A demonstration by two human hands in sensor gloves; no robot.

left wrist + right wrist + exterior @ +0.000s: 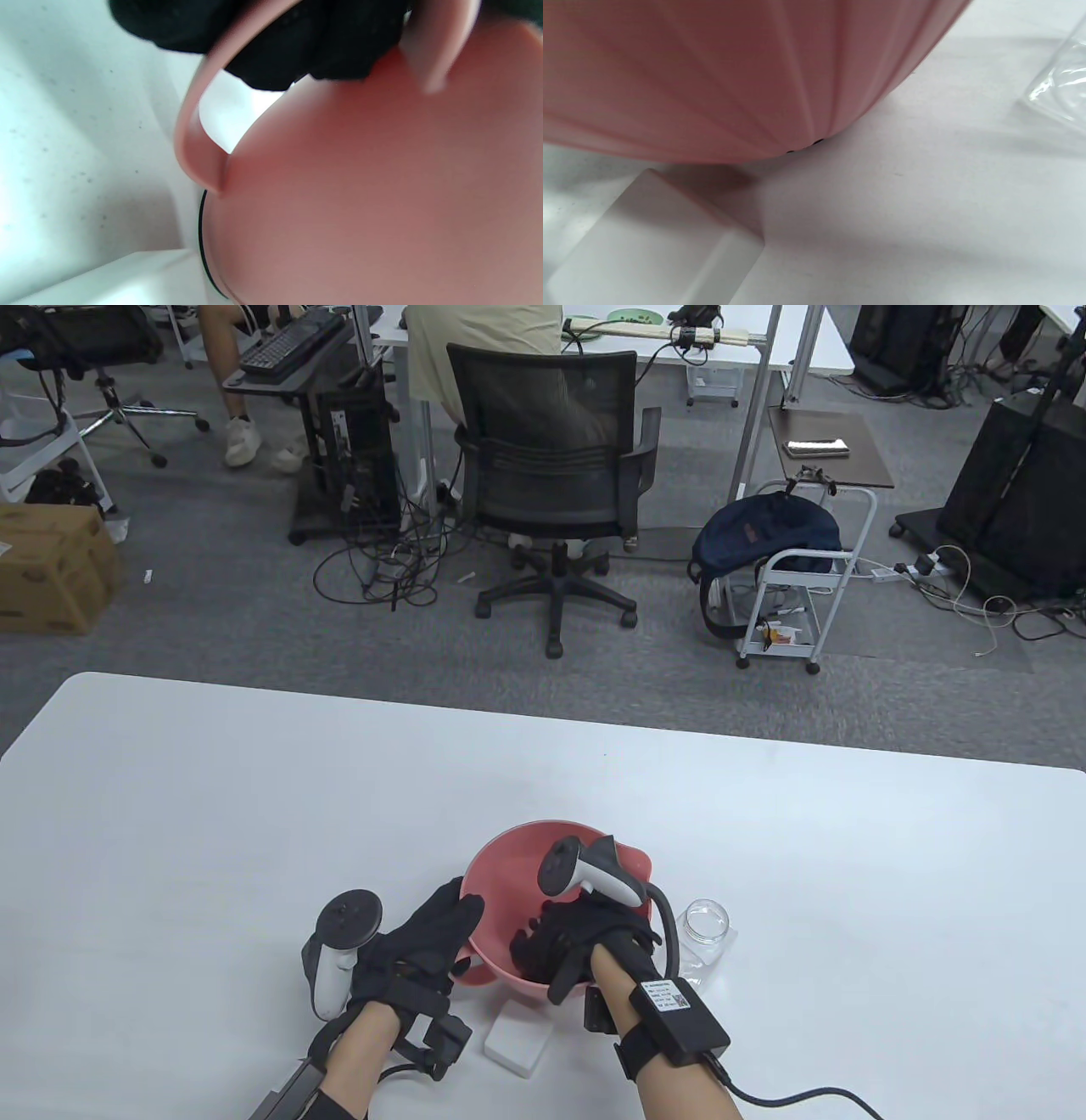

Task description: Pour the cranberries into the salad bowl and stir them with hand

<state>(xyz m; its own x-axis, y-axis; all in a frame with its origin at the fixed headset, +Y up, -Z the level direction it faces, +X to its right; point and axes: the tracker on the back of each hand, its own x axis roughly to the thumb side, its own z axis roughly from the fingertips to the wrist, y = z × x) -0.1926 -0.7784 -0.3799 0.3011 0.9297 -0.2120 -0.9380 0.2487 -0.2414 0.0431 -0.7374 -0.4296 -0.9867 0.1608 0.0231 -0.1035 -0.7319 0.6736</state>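
The pink salad bowl (517, 838) stands near the table's front edge. My left hand (454, 920) holds its left rim by the loop handle; in the left wrist view the black gloved fingers (297, 42) wrap over that handle (191, 140) against the bowl's outer wall (360, 190). My right hand (543, 940) reaches down inside the bowl, fingers loosely bent toward the bottom. It hides the contents, so no cranberries show. The right wrist view shows only the bowl's ribbed underside (712, 76), no fingers. An empty clear jar (707, 925) stands just right of the bowl.
A white square lid (517, 1042) lies on the table in front of the bowl, between my wrists; it also shows as the white lid (649, 245) under the bowl's edge. The clear jar (1060, 84) sits at the right. Beyond the table are an office chair, a cart and cables.
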